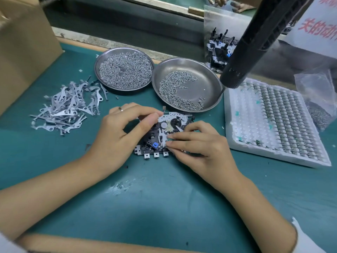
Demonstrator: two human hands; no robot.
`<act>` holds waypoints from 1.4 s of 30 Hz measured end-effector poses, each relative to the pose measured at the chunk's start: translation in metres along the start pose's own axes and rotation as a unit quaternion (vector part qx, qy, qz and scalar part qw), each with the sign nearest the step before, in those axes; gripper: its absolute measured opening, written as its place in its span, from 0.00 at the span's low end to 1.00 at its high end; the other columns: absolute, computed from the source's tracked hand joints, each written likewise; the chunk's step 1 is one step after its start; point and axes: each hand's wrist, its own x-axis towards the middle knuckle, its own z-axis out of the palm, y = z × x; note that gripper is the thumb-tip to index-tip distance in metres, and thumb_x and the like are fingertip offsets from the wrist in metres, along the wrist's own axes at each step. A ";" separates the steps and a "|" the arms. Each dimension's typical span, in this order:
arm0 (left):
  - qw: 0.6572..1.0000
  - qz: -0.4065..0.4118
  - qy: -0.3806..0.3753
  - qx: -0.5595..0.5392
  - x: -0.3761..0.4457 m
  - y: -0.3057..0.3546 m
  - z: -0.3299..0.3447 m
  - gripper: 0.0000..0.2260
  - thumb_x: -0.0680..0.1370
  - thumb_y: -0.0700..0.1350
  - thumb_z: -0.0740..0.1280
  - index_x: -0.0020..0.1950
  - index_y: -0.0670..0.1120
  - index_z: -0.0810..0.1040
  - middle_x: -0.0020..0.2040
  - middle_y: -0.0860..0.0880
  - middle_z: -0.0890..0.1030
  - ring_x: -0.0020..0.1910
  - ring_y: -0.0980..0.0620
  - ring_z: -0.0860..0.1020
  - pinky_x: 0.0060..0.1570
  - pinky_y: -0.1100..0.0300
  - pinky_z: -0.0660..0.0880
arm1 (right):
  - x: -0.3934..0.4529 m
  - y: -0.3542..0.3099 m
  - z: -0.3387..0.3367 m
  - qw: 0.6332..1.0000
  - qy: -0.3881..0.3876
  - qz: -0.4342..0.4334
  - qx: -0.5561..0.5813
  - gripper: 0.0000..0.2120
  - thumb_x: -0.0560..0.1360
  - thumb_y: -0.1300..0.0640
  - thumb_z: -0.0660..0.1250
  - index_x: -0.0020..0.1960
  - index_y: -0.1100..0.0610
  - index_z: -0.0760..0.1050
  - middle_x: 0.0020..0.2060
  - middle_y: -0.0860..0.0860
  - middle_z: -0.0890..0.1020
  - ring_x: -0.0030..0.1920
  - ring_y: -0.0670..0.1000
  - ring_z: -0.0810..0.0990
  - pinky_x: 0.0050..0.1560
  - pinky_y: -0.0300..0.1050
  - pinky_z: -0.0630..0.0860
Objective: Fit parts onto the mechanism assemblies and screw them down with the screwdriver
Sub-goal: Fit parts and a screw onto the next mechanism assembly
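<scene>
Steel: 2 screw dishes (215,77); 1 mechanism assembly (164,136).

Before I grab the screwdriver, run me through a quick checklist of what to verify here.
1. Mechanism assembly lying flat on the green mat: ok.
2. Left hand steadying it: ok, fingers grip its upper left edge.
3. Part seated under the right hand: cannot tell, the fingertips cover it.
4. Screws within reach: ok, both steel dishes, left dish and right dish, hold plenty.
5. Screwdriver free to take: ok, it hangs untouched above the right dish.
6. Spare metal levers at hand: ok, piled to the left.
</scene>
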 end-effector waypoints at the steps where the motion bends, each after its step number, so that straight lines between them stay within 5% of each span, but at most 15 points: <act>1: 1.000 0.001 0.000 0.003 0.000 0.000 0.000 0.06 0.76 0.54 0.61 0.49 0.60 0.77 0.47 0.61 0.79 0.47 0.59 0.77 0.56 0.43 0.70 | 0.000 0.000 0.000 1.000 -0.001 -0.007 -0.011 0.05 0.70 0.59 0.73 0.46 0.57 0.85 0.46 0.49 0.85 0.42 0.56 0.77 0.46 0.54 0.75; 5: 1.000 0.011 -0.002 0.016 -0.001 -0.001 0.001 0.04 0.77 0.52 0.64 0.48 0.58 0.77 0.43 0.59 0.80 0.45 0.61 0.76 0.54 0.52 0.67 | 0.000 0.002 0.001 0.999 -0.005 -0.030 -0.036 0.04 0.71 0.59 0.73 0.46 0.57 0.85 0.47 0.49 0.85 0.43 0.57 0.78 0.47 0.54 0.74; 10: 0.995 0.050 -0.040 0.070 -0.003 0.003 0.002 0.06 0.75 0.51 0.64 0.49 0.54 0.79 0.43 0.55 0.81 0.44 0.55 0.76 0.55 0.51 0.65 | 0.000 0.002 0.000 0.998 -0.026 -0.046 -0.033 0.05 0.73 0.59 0.71 0.47 0.57 0.85 0.50 0.49 0.84 0.44 0.57 0.77 0.48 0.54 0.74; 15: 0.976 0.087 -0.102 0.170 -0.011 0.002 0.005 0.16 0.70 0.53 0.67 0.54 0.48 0.80 0.46 0.55 0.80 0.47 0.54 0.76 0.57 0.53 0.63 | 0.000 0.000 -0.002 0.999 -0.037 0.018 0.030 0.06 0.71 0.62 0.72 0.48 0.58 0.84 0.48 0.49 0.84 0.44 0.56 0.77 0.49 0.51 0.75; 27: 0.976 0.072 -0.091 0.185 -0.013 0.003 0.012 0.16 0.70 0.54 0.65 0.53 0.49 0.82 0.43 0.58 0.81 0.47 0.57 0.74 0.60 0.57 0.59 | 0.003 -0.007 -0.006 0.987 -0.026 0.107 0.115 0.09 0.69 0.67 0.71 0.46 0.59 0.85 0.45 0.52 0.83 0.47 0.51 0.78 0.51 0.39 0.73; 29: 0.979 0.065 -0.093 0.169 -0.013 0.003 0.013 0.14 0.70 0.55 0.66 0.51 0.50 0.83 0.43 0.60 0.81 0.46 0.57 0.73 0.61 0.57 0.58 | 0.003 -0.010 -0.008 0.986 0.018 0.123 0.116 0.10 0.68 0.68 0.70 0.46 0.59 0.84 0.43 0.53 0.81 0.45 0.51 0.78 0.48 0.39 0.73; 32: 0.982 0.060 -0.088 0.155 -0.013 0.001 0.013 0.11 0.69 0.54 0.70 0.47 0.51 0.83 0.42 0.60 0.80 0.45 0.55 0.74 0.61 0.54 0.58 | 0.012 -0.010 -0.021 0.963 0.198 0.156 0.094 0.12 0.72 0.68 0.67 0.54 0.59 0.79 0.42 0.54 0.79 0.43 0.48 0.77 0.48 0.40 0.72; 35: 0.984 0.053 -0.088 0.149 -0.013 0.002 0.013 0.10 0.68 0.51 0.73 0.46 0.51 0.84 0.41 0.60 0.80 0.45 0.56 0.73 0.61 0.53 0.59 | 0.038 -0.007 -0.047 0.921 0.337 0.173 0.093 0.22 0.75 0.61 0.67 0.67 0.61 0.68 0.51 0.57 0.75 0.50 0.55 0.75 0.53 0.53 0.73; 38: 0.984 0.054 -0.089 0.143 -0.014 -0.001 0.013 0.11 0.69 0.56 0.68 0.46 0.52 0.83 0.41 0.61 0.80 0.44 0.56 0.74 0.61 0.53 0.59 | 0.074 -0.005 -0.068 0.919 0.336 0.167 0.125 0.37 0.74 0.57 0.70 0.75 0.62 0.53 0.58 0.55 0.74 0.57 0.54 0.76 0.60 0.55 0.73; 42: 0.986 0.058 -0.084 0.128 -0.014 -0.004 0.015 0.12 0.68 0.57 0.67 0.45 0.54 0.83 0.41 0.65 0.78 0.44 0.59 0.72 0.60 0.55 0.59 | 0.110 -0.012 -0.082 0.926 0.328 0.141 0.125 0.38 0.73 0.59 0.71 0.75 0.62 0.51 0.58 0.54 0.76 0.56 0.50 0.78 0.59 0.53 0.74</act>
